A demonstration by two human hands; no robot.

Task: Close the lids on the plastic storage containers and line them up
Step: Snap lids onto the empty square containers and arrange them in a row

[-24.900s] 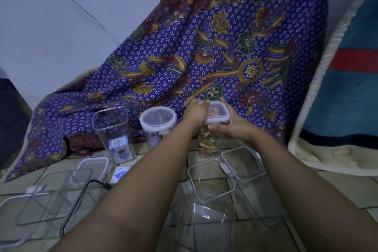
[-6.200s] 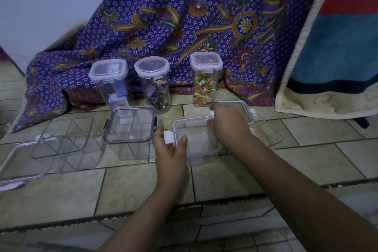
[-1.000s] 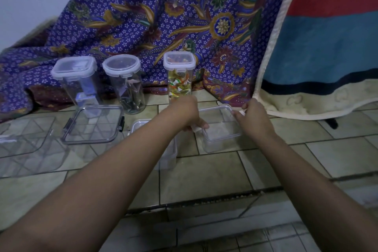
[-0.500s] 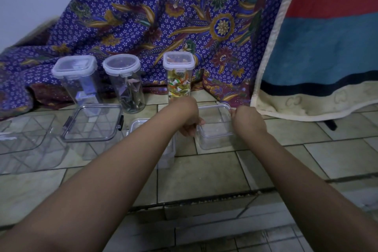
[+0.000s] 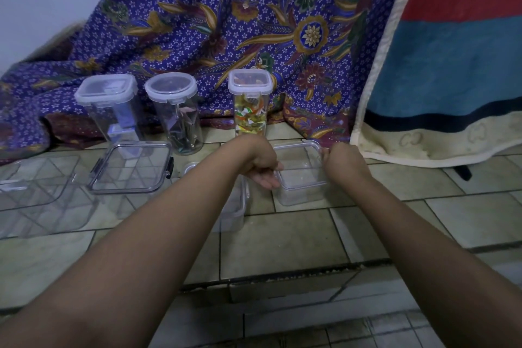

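A small square clear container (image 5: 300,175) with its lid on sits on the tiled floor. My left hand (image 5: 261,165) grips its left edge and my right hand (image 5: 340,162) grips its right edge. Another small clear container (image 5: 236,206) lies to its left, mostly hidden by my left forearm. Three tall lidded jars stand at the back: a square one (image 5: 108,104), a round one (image 5: 176,110) and a narrow one (image 5: 250,102) with coloured pieces inside. A divided box with a black-clipped lid (image 5: 131,168) sits at left.
A larger divided clear box (image 5: 36,192) lies at the far left. A purple floral cloth (image 5: 226,22) hangs behind the jars and a blue and red blanket (image 5: 452,51) drapes at right. A floor step edge (image 5: 282,274) runs across in front.
Over the last second both hands have closed in on the sides of the small square container, the right hand curling onto its right edge. The jars have not moved.
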